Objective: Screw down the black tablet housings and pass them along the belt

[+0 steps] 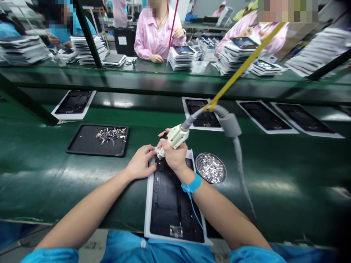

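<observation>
A black tablet-like housing [170,197] lies on a white sheet [148,212] at the table's front edge. My right hand [175,155], with a blue strap at the wrist, is wrapped round a cream power screwdriver [177,137]. The tool's tip points down at the upper left part of the housing. My left hand [142,161] rests at the housing's upper left edge, its fingers apart and holding nothing, thumb on the border. What lies right under the tool tip is too small to make out.
A black tray [82,140] of small metal parts is on the left, a round dish [210,168] of screws on the right. The tool's cable hangs from a yellow strap [244,67]. More housings [267,115] lie behind; people sit opposite beside stacks.
</observation>
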### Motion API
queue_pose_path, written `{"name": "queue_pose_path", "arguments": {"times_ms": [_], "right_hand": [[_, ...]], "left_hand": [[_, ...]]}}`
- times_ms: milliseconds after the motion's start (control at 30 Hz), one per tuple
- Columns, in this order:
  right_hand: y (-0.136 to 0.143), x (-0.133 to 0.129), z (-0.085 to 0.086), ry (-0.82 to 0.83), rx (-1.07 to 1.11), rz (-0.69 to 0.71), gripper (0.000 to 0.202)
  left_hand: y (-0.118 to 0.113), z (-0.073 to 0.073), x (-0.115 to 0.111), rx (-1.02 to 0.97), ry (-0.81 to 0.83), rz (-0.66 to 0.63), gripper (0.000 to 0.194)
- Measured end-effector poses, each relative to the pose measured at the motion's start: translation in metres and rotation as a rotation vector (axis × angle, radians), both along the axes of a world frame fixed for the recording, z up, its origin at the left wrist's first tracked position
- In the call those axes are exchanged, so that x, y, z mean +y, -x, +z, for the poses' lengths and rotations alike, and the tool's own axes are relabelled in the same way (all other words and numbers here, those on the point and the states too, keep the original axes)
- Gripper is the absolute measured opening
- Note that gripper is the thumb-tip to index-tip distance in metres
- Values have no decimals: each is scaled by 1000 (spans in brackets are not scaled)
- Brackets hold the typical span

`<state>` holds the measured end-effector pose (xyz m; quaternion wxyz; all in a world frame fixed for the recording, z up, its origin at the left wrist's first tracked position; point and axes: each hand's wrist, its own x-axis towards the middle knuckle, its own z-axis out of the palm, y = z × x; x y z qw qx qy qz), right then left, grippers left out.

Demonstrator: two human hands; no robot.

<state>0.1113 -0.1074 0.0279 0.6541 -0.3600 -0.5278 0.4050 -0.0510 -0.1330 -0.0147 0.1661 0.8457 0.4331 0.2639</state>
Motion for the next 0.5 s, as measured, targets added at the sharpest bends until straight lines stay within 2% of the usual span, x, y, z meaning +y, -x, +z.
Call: {"name": "queue_pose_path", "arguments": {"times_ms": [133, 267, 333, 400, 500], "right_hand": [[-47, -4, 20, -91, 47, -135, 30], [-102, -8, 23, -186, 8, -299, 23], [-120, -10, 20, -187, -2, -376, 23], [-132, -11, 14, -161, -23, -436, 24], [-138, -10, 7, -114, -71, -462, 24]], "left_hand": [[-4, 3, 4, 37, -7, 80, 39], [-28, 19, 25, 187, 20, 99, 41], [-45, 30, 38, 320, 69, 66, 43], [-59, 38, 48, 444, 136, 2, 35], [-69, 41, 57, 502, 196, -144, 21]]}}
